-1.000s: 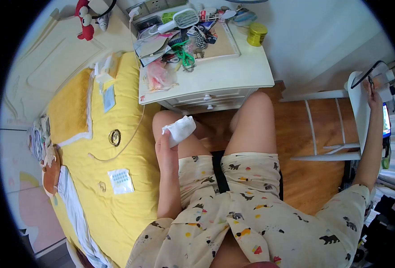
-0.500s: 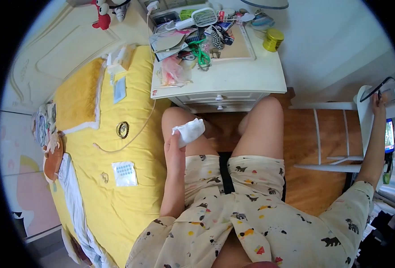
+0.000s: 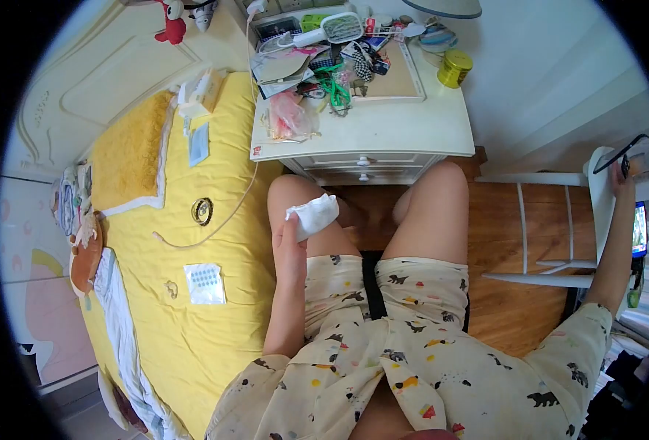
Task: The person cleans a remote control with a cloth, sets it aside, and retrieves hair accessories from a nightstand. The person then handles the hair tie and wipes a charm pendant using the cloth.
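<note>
Dark-rimmed panel (image 3: 621, 155) at far right has turned since the earlier frame, shows more of its face now; whole view slid a bit too, bed and cabinet sit further right than in the first frame. Left hand (image 3: 290, 246) still closed on the white cloth (image 3: 315, 215), thumb on its near edge, bunched bulk sticking up past the fingers, seen over the left thigh, beside the bed. Right hand (image 3: 621, 180) reaches out to the dark-rimmed panel by the white table (image 3: 602, 202); fingers small and partly hidden, can't tell if gripping. Lit phone (image 3: 639, 230) is beside the right forearm.

Left side, yellow bedding (image 3: 185, 334): fluffy yellow cushion (image 3: 130, 155), tissue box (image 3: 201, 93), light-blue flat item (image 3: 199, 144), dark coiled band (image 3: 202, 211), white cable (image 3: 230, 210) curving near the band, clear packet with blue dots (image 3: 205, 284), small pale loop (image 3: 171, 289) just beside the packet.

Ahead, white cabinet (image 3: 390, 138) with two knobs; on top, pink plastic bag (image 3: 288, 117) near the front, green cord (image 3: 334, 89) in the clutter behind it, white-handled paddle (image 3: 342, 28) towards the back, yellow tin (image 3: 455, 68) upright near the right edge
</note>
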{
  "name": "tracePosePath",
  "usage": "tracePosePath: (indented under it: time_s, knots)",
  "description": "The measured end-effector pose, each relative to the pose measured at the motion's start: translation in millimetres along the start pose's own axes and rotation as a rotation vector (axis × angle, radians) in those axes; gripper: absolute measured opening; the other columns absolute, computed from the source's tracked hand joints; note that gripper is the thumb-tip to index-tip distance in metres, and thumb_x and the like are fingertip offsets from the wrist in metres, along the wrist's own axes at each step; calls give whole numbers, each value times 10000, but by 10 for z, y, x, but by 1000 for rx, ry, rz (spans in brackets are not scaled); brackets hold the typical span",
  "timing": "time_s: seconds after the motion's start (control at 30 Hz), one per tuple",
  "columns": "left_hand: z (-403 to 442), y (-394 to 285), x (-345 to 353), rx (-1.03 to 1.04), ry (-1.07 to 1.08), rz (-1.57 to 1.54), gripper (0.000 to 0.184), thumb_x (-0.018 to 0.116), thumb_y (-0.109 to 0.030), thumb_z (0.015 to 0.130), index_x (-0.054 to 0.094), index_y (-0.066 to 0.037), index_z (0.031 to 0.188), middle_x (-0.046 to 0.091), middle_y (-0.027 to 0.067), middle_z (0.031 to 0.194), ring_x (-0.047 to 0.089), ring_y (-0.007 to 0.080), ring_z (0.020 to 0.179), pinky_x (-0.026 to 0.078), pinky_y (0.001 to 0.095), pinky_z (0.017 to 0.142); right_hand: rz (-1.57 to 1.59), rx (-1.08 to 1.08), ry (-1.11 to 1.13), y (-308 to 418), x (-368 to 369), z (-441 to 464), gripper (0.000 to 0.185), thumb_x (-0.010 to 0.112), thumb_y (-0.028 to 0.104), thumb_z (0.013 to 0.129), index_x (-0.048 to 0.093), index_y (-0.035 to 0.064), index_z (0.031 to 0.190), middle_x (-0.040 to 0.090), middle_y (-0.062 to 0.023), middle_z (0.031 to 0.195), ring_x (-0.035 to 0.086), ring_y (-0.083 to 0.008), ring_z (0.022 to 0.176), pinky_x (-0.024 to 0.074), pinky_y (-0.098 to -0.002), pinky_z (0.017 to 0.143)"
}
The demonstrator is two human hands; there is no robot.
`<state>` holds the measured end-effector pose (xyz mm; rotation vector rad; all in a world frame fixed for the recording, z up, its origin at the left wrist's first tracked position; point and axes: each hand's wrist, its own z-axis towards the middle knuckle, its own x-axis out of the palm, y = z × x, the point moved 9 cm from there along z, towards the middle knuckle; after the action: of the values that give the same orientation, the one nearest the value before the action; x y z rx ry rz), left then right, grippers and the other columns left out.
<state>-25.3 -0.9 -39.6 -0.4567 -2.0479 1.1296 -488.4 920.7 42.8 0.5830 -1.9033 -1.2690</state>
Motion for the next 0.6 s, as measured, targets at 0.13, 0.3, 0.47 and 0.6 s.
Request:
tracePosePath:
  time_s: [0.13, 0.3, 0.47, 0.6]
  knots:
    - [-17, -74, 4, 12, -21, -6, 320, 539, -249, 942, 588, 47, 1056, 623, 115, 1066, 595, 170, 998, 461, 291, 898, 19, 23, 52, 2, 153, -653, 440, 376, 255, 991, 414, -76, 1278, 530, -250, 1221, 560, -370, 1085, 562, -399, 846]
    - [63, -51, -62, 21, -5, 8, 357, 526, -272, 947, 585, 56, 1074, 619, 117, 1081, 586, 172, 1023, 445, 285, 916, -53, 23, -67, 49, -62, -1152, 435, 413, 308, 972, 454, -23, 1251, 570, -219, 1131, 587, -236, 866, 547, -275, 672]
    - [195, 121, 58, -52, 17, 38, 378, 495, -281, 950, 559, 44, 1132, 596, 115, 1112, 568, 204, 1050, 429, 332, 945, -190, -204, 237, -674, 1207, -2910, 246, 520, 294, 943, 526, 79, 1061, 573, -54, 882, 506, -134, 728, 429, -267, 634]
    - [475, 450, 105, -121, 87, -3, 366, 485, -282, 947, 528, -7, 1184, 584, 94, 1144, 552, 205, 1064, 434, 344, 936, -557, 14, 590, -1740, 2587, -4165, 294, 519, 299, 935, 639, 41, 858, 649, -68, 829, 581, -147, 681, 463, -279, 623]
